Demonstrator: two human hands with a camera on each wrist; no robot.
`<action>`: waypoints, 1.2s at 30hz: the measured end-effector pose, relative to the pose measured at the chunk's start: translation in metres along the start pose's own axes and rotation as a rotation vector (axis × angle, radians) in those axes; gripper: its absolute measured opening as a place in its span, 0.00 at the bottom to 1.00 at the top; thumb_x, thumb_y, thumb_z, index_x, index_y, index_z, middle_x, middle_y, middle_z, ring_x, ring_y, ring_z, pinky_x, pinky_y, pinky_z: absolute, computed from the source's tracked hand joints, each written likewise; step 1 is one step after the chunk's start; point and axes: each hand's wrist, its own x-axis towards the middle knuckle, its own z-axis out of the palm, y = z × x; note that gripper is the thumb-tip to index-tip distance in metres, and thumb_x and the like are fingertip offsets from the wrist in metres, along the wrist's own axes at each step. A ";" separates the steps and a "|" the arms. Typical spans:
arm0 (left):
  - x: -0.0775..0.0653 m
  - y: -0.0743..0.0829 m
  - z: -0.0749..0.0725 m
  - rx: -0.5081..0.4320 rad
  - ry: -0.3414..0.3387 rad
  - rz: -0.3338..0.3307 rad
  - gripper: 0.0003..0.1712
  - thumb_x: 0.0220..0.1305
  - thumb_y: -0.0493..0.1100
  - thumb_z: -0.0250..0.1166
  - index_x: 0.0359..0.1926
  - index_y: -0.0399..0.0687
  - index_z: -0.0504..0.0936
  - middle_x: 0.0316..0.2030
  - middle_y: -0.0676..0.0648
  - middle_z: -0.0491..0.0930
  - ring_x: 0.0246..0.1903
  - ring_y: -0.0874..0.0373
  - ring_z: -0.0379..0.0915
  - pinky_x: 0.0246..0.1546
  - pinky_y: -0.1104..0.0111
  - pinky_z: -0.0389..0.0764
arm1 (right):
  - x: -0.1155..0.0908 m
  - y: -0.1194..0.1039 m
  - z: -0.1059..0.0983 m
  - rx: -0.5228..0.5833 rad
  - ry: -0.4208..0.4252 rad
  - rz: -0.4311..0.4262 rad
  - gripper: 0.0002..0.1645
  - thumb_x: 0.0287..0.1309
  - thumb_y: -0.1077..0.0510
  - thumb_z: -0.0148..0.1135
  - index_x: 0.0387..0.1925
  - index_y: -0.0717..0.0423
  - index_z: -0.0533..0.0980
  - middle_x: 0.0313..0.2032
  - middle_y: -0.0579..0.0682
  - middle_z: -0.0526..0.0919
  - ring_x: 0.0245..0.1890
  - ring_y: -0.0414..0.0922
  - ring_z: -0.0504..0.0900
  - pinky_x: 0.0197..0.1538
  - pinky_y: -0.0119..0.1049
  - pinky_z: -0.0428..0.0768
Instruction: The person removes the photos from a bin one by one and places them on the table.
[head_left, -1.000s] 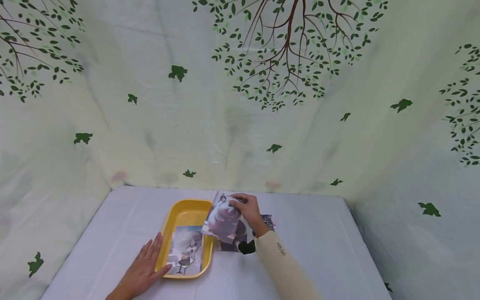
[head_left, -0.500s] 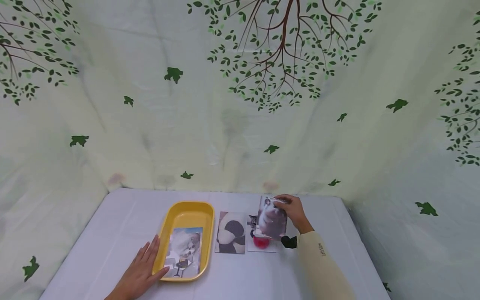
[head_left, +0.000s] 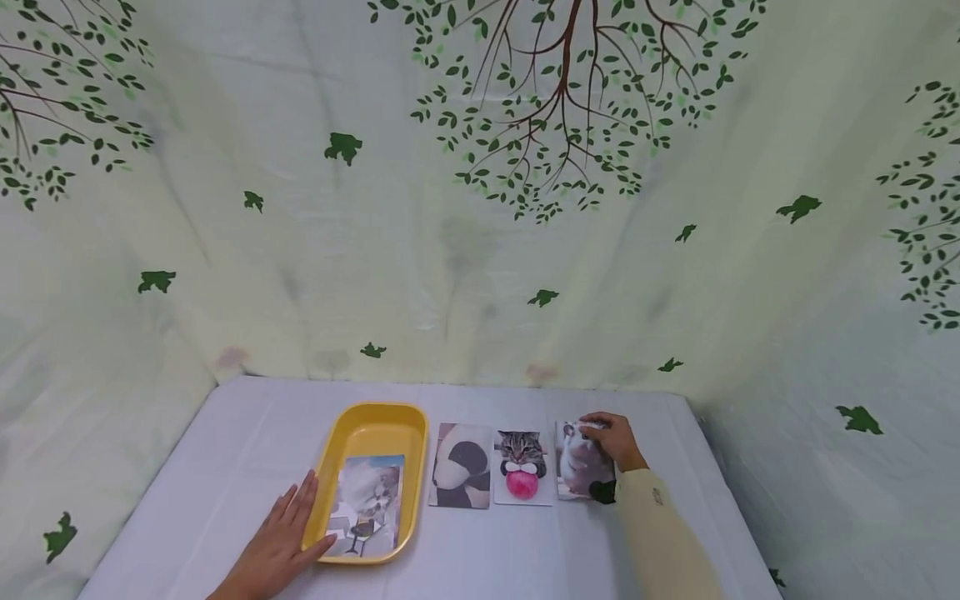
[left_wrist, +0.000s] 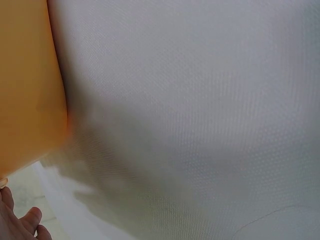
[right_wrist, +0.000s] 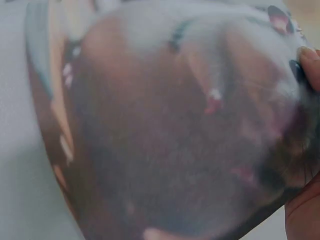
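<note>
In the head view, the right hand [head_left: 617, 440] pinches the hamster card [head_left: 576, 458] by its top, a black wrist piece [head_left: 603, 492] hiding a lower corner. The panda card [head_left: 461, 468] and cat card [head_left: 522, 467] lie between it and one yellow tray [head_left: 381, 417] holding a wineglass card [head_left: 371, 500]: four cards showing. The left hand [head_left: 270, 537], fingers straight, touches the tray's rim. The table [head_left: 495, 554] is white; leaf-printed sheeting [head_left: 450, 267] encloses it. In the right wrist view, a thumb [right_wrist: 311, 65] overlaps the hamster's picture.

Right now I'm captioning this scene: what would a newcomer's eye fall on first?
Probably the bright yellow rounded plastic tray, left of centre on the white-covered table, with a pale rectangular photo card in its near half. Just right of it lie a black-and-white animal card and a card printed with a tabby cat and pink ball. At the row's right end, the right hand pinches a card showing a plump furry animal.
</note>
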 end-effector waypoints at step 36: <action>-0.001 0.000 -0.005 -0.002 0.020 0.021 0.55 0.63 0.65 0.58 0.74 0.33 0.45 0.72 0.33 0.48 0.70 0.33 0.41 0.70 0.45 0.41 | -0.036 -0.090 0.151 -0.137 -0.062 -0.511 0.13 0.55 0.64 0.66 0.44 0.59 0.81 0.44 0.55 0.82 0.48 0.54 0.78 0.54 0.54 0.75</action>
